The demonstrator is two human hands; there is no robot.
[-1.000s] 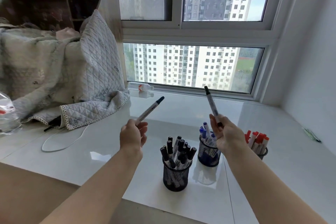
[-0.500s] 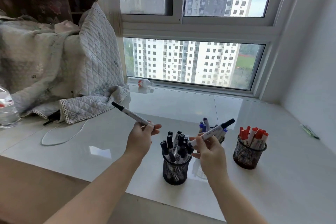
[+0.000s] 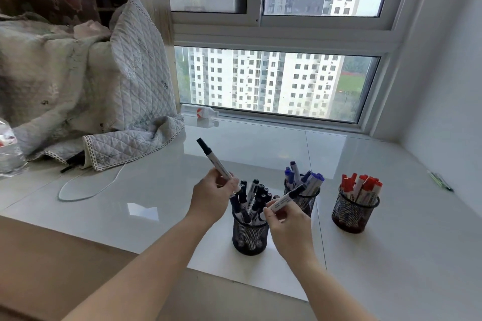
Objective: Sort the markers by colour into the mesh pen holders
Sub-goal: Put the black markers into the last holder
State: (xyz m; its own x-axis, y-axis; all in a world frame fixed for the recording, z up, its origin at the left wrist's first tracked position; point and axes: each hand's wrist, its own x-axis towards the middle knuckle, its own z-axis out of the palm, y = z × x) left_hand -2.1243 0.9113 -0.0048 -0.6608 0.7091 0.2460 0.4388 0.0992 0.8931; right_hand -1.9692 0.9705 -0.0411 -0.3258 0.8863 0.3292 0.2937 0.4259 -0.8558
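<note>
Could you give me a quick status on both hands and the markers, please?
Left hand holds a black marker. Right hand holds another black marker above the black holder. Nothing in the way.

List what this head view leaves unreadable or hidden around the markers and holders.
- Print on the marker in the left hand: too small.
- Marker gripped by the right hand: lower end hidden by fingers.
- Blue holder: partly behind that hand.
- Dark object under the quilt: mostly covered.
</note>
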